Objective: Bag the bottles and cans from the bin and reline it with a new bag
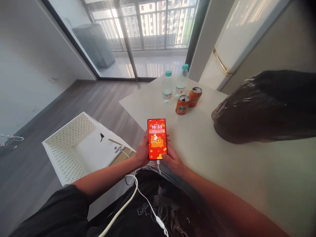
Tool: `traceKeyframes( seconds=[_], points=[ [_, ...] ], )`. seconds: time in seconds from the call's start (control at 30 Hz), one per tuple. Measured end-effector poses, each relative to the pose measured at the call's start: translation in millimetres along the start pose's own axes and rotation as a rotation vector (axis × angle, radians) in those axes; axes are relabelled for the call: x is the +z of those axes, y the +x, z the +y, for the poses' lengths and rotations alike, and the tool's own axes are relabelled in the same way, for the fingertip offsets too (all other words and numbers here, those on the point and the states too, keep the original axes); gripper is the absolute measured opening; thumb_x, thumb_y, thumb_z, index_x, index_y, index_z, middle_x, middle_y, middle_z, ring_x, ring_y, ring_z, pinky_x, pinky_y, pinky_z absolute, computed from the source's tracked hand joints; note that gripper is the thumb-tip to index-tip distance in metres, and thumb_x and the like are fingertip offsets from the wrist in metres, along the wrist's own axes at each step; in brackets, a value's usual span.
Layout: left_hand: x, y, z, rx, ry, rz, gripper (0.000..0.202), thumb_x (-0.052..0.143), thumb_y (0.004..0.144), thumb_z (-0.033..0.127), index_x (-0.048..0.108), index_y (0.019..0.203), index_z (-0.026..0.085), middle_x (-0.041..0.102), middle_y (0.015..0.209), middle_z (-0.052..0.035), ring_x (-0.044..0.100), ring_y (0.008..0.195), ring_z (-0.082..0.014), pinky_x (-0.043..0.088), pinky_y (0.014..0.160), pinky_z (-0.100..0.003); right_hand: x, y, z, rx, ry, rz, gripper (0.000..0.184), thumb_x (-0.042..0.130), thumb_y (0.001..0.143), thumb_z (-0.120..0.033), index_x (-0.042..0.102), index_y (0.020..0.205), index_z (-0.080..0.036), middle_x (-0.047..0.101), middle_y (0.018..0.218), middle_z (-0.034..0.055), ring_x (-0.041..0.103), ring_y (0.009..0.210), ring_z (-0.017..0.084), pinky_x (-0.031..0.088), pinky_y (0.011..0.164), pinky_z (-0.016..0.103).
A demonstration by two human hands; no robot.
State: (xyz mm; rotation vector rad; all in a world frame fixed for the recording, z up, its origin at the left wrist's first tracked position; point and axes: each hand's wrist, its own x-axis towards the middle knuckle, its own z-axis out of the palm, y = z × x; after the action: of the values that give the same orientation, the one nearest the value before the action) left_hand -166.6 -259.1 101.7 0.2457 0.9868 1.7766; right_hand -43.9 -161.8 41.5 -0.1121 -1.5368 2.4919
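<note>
A smartphone [157,140] with a lit red lock screen reading 16:33 is held upright in front of my body. My left hand [142,149] wraps round its left edge, fingers partly hidden behind it. On the other side my right hand [174,159] grips the lower right corner, its thumb over the bottom of the screen. A white charging cable [158,162] is plugged into the phone's bottom end and trails down over my dark shirt. Beyond the phone lies the pale table top [197,158].
Two clear bottles [167,89] with green caps and two opened orange cans [182,105] stand on the table. A dark plastic bag [266,108] sits at right. Left of me is a white perforated bin [71,158] holding keys [101,136]. More bottles [12,137] lie on the floor.
</note>
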Motion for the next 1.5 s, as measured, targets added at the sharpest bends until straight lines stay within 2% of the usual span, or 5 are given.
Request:
traceKeyframes(
  seconds=[0.27, 0.5, 0.7, 0.9, 1.5],
  points=[
    [5.7, 14.2, -4.7, -0.013, 0.017, -0.028, 0.077, 0.058, 0.095, 0.079, 0.075, 0.128, 0.012, 0.078, 0.127, -0.0201, 0.073, 0.126, -0.0372, 0.062, 0.104, -0.045, -8.4, 3.7, -0.2, 0.071, 0.062, 0.129, 0.052, 0.074, 0.096, -0.06, 0.061, 0.13, -0.022, 0.074, 0.116, 0.0103, 0.073, 0.088, 0.023, 0.063, 0.067, 0.033],
    [-1.9, 12.2, -7.6, -0.016, 0.045, -0.013, 0.082, 0.049, 0.098, 0.082, 0.076, 0.129, 0.01, 0.079, 0.127, -0.0205, 0.075, 0.122, -0.0365, 0.062, 0.102, -0.044, -8.7, 2.2, -6.1, 0.073, 0.032, 0.0, 0.046, 0.07, 0.099, -0.059, 0.06, 0.124, -0.021, 0.075, 0.103, 0.0054, 0.069, 0.062, 0.017, 0.061, 0.058, 0.033],
    [-4.2, 13.8, -8.2, -0.086, 0.048, -0.075, 0.087, 0.044, 0.098, 0.084, 0.074, 0.135, 0.011, 0.078, 0.128, -0.0193, 0.08, 0.102, -0.0327, 0.067, 0.075, -0.038, -8.3, 2.0, -12.8, 0.084, 0.063, -0.054, 0.043, 0.064, 0.104, -0.056, 0.053, 0.127, -0.022, 0.074, 0.082, 0.0005, 0.075, 0.068, 0.023, 0.06, 0.069, 0.038],
    [-2.0, 14.1, -7.6, -0.02, 0.012, -0.037, 0.082, 0.047, 0.099, 0.082, 0.076, 0.129, 0.011, 0.078, 0.128, -0.0194, 0.075, 0.121, -0.0342, 0.062, 0.101, -0.044, -11.0, 1.7, -8.6, 0.106, 0.041, -0.112, 0.053, 0.075, 0.097, -0.054, 0.047, 0.129, -0.024, 0.075, 0.082, -0.0002, 0.075, 0.067, 0.023, 0.058, 0.067, 0.038],
    [1.1, 15.8, -7.9, -0.004, 0.018, -0.025, 0.081, 0.048, 0.098, 0.082, 0.075, 0.129, 0.012, 0.075, 0.136, -0.019, 0.075, 0.121, -0.033, 0.063, 0.098, -0.043, -10.7, 2.7, -9.0, 0.085, 0.028, -0.111, 0.048, 0.077, 0.095, -0.049, 0.049, 0.125, -0.023, 0.073, 0.08, -0.0016, 0.074, 0.063, 0.021, 0.06, 0.064, 0.036]
  ],
)
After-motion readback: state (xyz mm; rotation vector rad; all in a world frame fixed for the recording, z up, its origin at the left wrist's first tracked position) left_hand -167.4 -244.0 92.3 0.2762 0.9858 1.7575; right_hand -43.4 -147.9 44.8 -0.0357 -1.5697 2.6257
